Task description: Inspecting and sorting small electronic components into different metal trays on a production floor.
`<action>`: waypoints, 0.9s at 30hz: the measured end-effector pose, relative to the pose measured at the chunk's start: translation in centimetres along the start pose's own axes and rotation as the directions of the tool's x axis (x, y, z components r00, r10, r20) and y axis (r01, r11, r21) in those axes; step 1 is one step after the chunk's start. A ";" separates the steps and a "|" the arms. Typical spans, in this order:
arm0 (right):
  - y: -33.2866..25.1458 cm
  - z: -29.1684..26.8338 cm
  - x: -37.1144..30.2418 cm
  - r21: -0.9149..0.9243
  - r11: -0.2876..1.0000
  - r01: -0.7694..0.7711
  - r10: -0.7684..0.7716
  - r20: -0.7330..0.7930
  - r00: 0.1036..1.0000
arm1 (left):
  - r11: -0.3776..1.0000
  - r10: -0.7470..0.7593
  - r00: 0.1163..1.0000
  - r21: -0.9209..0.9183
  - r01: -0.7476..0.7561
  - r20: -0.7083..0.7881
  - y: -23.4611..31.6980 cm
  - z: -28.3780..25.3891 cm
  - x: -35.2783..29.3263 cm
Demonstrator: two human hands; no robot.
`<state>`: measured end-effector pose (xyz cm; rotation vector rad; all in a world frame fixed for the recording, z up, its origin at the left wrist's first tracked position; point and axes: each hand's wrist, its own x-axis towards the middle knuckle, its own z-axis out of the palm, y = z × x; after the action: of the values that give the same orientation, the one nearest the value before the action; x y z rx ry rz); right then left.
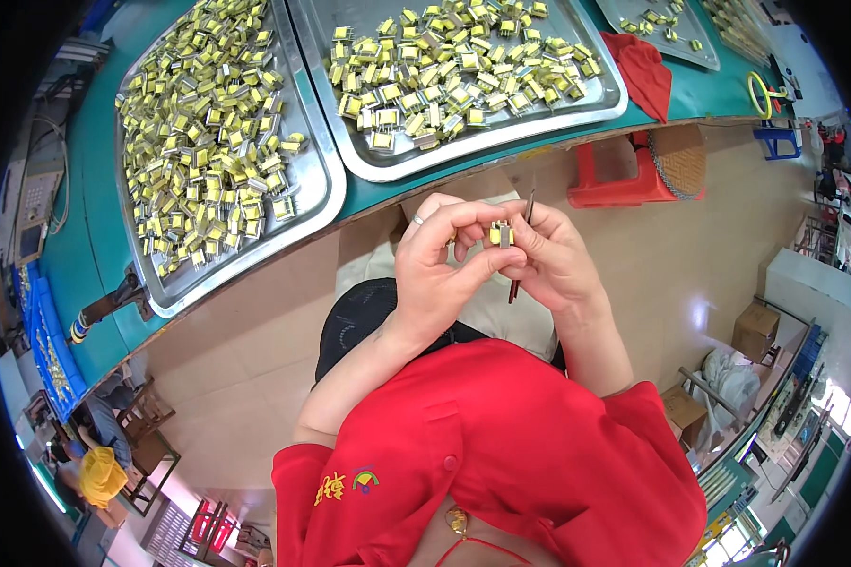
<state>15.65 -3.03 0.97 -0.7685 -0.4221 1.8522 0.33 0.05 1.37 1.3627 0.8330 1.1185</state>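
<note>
The left hand and the right hand meet in front of the body, just on the near side of the green surface. Between their fingertips is a small blocky component with yellow wrapping and a grey metal core, lifted clear of the trays. The left thumb and forefinger are clamped on it, the thumb along its near side and the forefinger at its far side. A yellowish bit also shows between the left fingers, too hidden to make out. The right thumb touches the component's right side, and the right fingers are closed around a slim dark stick-like tool with a reddish-brown near end, its thin end pointing away from the body.

On the surface, a large silver metal tray stands to the left, heaped with similar yellow-and-grey components. Just beside it, farther right, a second shallow silver metal tray carries another loose spread of them. A third silver metal tray lies at the far right with a few. A crumpled red cloth rests between the second and third trays, reaching the surface's near edge. A yellow ring sits near the right end.

Beyond the right hand, a red plastic stool stands on the pale tiled floor. Well apart at the near left is a person in a yellow top.
</note>
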 end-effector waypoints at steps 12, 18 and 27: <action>-7.1 1.9 4.4 -0.973 -0.151 0.172 -0.702 0.228 0.675 | 0.552 -0.504 0.813 -0.616 0.563 0.292 0.4 -0.6 0.2; -9.3 3.7 6.5 -0.880 -0.464 -0.098 -0.504 0.171 0.847 | 0.338 -0.520 0.715 -0.657 0.674 0.467 -0.1 -2.0 0.3; -9.9 4.2 6.7 -0.773 -0.622 -0.127 -0.418 0.190 0.888 | 0.314 -0.595 0.694 -0.678 0.665 0.405 -0.7 -1.9 0.4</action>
<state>17.93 7.32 7.97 -2.0074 -2.1661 0.0480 -1.29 1.12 0.55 0.2150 0.5801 0.6147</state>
